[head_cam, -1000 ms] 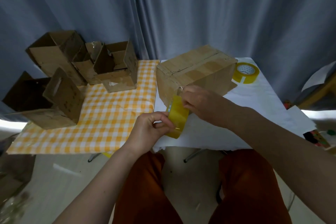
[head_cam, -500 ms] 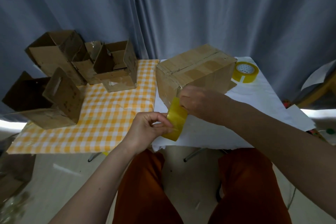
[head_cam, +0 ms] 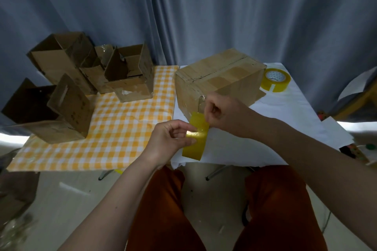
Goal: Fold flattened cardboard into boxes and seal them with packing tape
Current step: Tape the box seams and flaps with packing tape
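Clearly you are in the sealing step: your left hand [head_cam: 169, 138] grips the yellow tape roll [head_cam: 194, 137] just off the near edge of the tabletop [head_cam: 289, 120], fingers curled round it and thumb on top; your right hand [head_cam: 222, 112] has its fingers curled and pinched on the drawn-out tape where it runs up the near face of the closed box [head_cam: 220, 75] (whether it holds a cutter you cannot tell from this view). The box sits on the white side of the tabletop, tilted, its top seam already striped with tape; a second tape roll [head_cam: 275, 80] lies just behind it; several open boxes [head_cam: 130, 73] wait on the checked cloth [head_cam: 126, 128] to the left. Next, I judge, the strip wants severing near the roll; keep it taut, then press the free end flat against the cardboard, lest it curl back onto itself.
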`<state>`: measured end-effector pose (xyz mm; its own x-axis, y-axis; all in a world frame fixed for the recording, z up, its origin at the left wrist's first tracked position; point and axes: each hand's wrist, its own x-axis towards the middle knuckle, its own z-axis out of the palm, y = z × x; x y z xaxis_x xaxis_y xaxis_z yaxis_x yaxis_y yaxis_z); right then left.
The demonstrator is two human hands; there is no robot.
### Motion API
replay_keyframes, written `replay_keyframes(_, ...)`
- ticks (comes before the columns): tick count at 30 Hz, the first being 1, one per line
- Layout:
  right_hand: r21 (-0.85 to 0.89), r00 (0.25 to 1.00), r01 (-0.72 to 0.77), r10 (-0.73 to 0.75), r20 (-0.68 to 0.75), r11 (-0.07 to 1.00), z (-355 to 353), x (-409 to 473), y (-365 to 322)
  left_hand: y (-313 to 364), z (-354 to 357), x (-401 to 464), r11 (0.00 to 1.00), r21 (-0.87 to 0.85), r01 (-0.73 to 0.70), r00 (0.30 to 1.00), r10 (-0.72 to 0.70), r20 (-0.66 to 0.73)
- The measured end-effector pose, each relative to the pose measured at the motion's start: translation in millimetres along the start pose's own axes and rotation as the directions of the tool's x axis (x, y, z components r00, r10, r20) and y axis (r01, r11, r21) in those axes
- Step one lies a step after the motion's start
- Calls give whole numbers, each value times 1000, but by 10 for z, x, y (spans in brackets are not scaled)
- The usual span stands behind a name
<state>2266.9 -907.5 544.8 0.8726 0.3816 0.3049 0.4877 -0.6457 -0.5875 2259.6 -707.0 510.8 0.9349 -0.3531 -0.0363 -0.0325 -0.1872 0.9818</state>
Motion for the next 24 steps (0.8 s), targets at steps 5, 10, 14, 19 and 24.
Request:
replay_keyframes(5, 66, 986, -165, 167, -23, 984, -55, 79, 6, -135, -38, -56, 998, -53, 30, 999, -32, -35)
replay_keyframes(10, 15, 950, -208, 199, 240, 978, 30, 16, 33, -99, -50, -87, 993, -108, 38, 998, -44, -49)
replay_keyframes(14, 82, 971, -192, 177, 159, 978, 109, 15, 55, -93, -74, -85, 993, -109, 36, 997, -43, -61)
replay_keyframes(19, 3, 990, -139, 139, 10, 990, 180, 14, 105, -67, -24, -90, 980, -189, 58, 998, -60, -6)
replay_keyframes(24, -28, 991, -133, 132, -18, 991, 191, 33, -12, -50, 1, -43, 973, -219, 73, 996, -83, -39)
